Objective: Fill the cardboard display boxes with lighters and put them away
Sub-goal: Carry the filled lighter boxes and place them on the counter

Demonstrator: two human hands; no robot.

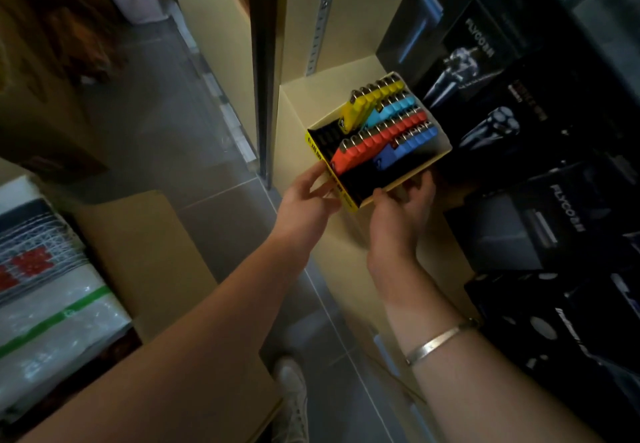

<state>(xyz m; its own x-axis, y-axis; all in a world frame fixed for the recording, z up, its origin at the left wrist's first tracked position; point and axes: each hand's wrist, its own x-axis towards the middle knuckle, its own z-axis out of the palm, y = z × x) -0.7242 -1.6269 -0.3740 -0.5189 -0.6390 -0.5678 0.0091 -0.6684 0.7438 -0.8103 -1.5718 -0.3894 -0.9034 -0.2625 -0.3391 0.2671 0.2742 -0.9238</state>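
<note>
A cardboard display box with a yellow front strip sits over a cream shelf. Inside it stand rows of lighters: yellow, light blue, red and dark blue. Part of the box's black inside near the front is bare. My left hand holds the box's yellow front edge with fingers and thumb. At the near right corner my right hand grips the box, thumb on the rim and fingers under the side. A silver bracelet is on my right wrist.
Black shaver boxes fill the shelf to the right of the display box. A dark metal post stands left of the shelf. Brown cartons and a plastic-wrapped bundle lie on the grey tiled floor at left. My white shoe is below.
</note>
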